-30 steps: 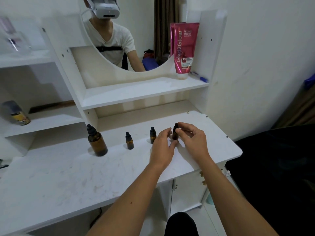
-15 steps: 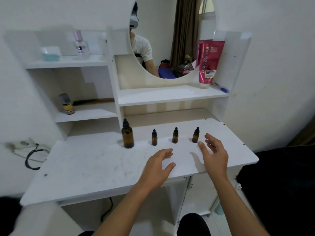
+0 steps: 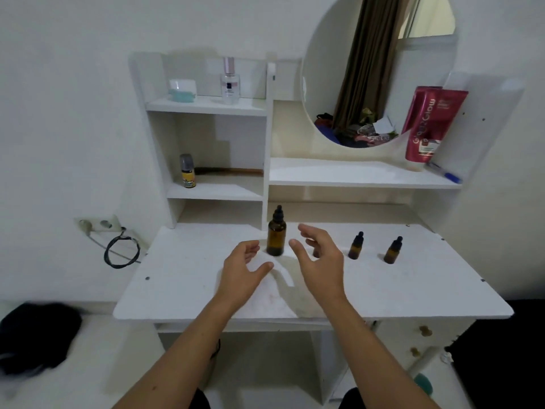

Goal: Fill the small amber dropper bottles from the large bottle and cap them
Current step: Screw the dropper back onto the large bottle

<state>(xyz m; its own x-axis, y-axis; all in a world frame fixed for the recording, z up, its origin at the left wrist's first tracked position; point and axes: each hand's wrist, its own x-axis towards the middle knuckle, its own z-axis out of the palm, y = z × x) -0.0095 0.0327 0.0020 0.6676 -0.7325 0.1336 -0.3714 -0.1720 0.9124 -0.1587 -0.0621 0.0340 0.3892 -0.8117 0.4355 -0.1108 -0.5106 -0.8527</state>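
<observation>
Standing upright near the back of the tabletop (image 3: 182, 278): large bottle (image 3: 276, 236), dropper cap on. Flanking it, both hands empty, fingers spread loosely: left hand (image 3: 242, 268) just left of it, right hand (image 3: 320, 258) just right, neither touching, probably closing in to steady and uncap. Hiding partly behind the right hand, one small bottle (image 3: 316, 253); further right of the large bottle, two more, (image 3: 355, 246) and (image 3: 393, 251), capped, lined up within reach for filling.
</observation>
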